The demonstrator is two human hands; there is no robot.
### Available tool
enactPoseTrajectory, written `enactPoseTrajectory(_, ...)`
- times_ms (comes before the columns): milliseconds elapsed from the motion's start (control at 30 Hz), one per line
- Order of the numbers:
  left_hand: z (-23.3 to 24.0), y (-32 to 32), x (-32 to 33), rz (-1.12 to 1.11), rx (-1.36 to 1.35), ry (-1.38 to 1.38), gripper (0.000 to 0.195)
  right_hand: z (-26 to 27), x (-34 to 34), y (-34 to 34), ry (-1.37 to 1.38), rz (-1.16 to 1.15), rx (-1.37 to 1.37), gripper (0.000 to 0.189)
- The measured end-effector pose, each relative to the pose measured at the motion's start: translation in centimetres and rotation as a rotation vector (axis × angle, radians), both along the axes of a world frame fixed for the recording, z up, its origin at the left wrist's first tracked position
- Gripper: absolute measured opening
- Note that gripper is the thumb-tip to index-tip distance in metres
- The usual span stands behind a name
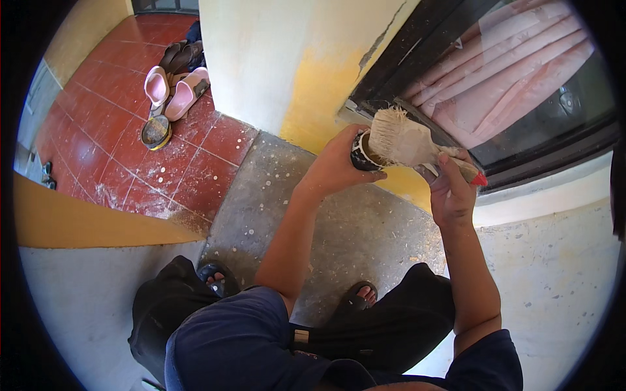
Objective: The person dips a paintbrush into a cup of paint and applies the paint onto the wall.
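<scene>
My left hand (330, 163) grips a small dark paint tin (362, 159), its open mouth tilted toward the right. A wide paintbrush (408, 139), its bristles and body caked with pale paint, lies across the tin's opening. The thumb and fingers of my right hand (452, 188) hold this brush by its red-tipped handle. Whatever is inside the tin is mostly hidden behind the bristles. Both hands are raised in front of the yellow-painted lower part of the wall (318, 97), beside the corner of a dark window frame (391, 73).
Pink clogs (183, 100) and dark footwear rest on red floor tiles (112, 122) at the upper left, near a round open tin (156, 133). Paint spots mark the tiles and grey concrete floor (264, 195). A crack runs down the wall; pink curtains (499, 73) hang behind the window glass.
</scene>
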State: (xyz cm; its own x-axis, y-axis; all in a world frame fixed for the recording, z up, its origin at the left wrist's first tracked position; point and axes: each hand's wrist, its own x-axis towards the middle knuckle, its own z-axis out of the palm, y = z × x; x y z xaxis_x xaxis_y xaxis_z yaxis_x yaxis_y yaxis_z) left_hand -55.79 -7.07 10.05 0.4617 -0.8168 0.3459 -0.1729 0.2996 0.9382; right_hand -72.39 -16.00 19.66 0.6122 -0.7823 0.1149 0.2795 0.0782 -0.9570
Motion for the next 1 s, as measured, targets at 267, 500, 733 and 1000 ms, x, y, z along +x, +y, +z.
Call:
enactPoseTrajectory(267, 0.29, 0.32, 0.22, 0.028, 0.072, -0.035, 0.074, -0.1, 0.35, 0.12, -0.033, -0.01, 0.064, 0.02)
enactPoseTrajectory(500, 0.53, 0.34, 0.09, 0.036, 0.066, -0.046, 0.072, 0.16, 0.25, 0.12, -0.041, 0.001, 0.07, 0.02)
enactPoseTrajectory(733, 0.72, 0.58, 0.24, 0.058, 0.088, -0.069, 0.072, 0.08, 0.14, 0.24, -0.046, 0.003, 0.067, 0.02)
enactPoseTrajectory(1000, 0.84, 0.73, 0.37, 0.073, 0.101, -0.085, 0.072, -0.12, 0.32, 0.42, -0.034, -0.002, 0.047, 0.018)
